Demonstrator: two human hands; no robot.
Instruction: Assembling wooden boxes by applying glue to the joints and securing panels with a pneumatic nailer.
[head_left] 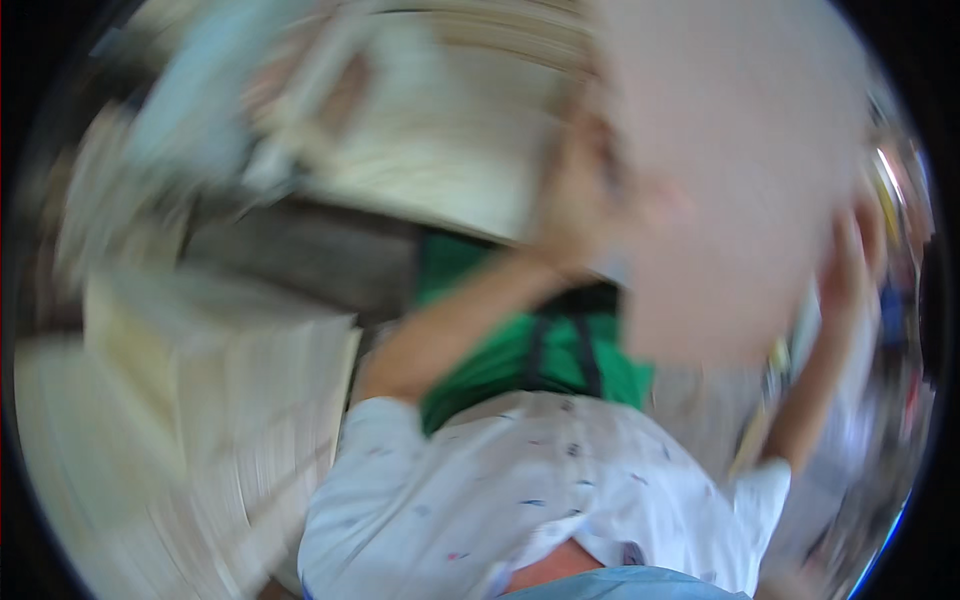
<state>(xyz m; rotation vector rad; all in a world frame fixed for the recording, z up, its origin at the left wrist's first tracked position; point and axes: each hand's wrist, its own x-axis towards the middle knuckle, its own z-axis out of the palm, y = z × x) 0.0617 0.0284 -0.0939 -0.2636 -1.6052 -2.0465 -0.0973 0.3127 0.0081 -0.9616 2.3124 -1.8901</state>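
A large pale pink sheet or board is held up at the right, smeared by motion. Its left edge is in my left hand, with the fingers partly hidden behind or against it. My right hand grips the opposite edge, fingers bent around it. Whether it is one sheet or several together, I cannot tell. Left of my left hand lies a stack of cream-coloured sheets, its near edge just beyond my left forearm.
At the far left a person in a light blue sleeve has a hand over the cream stack. Tall piles of pale sheets stand at my left side. A green apron or cloth hangs at my waist. Blurred clutter lines the right rim.
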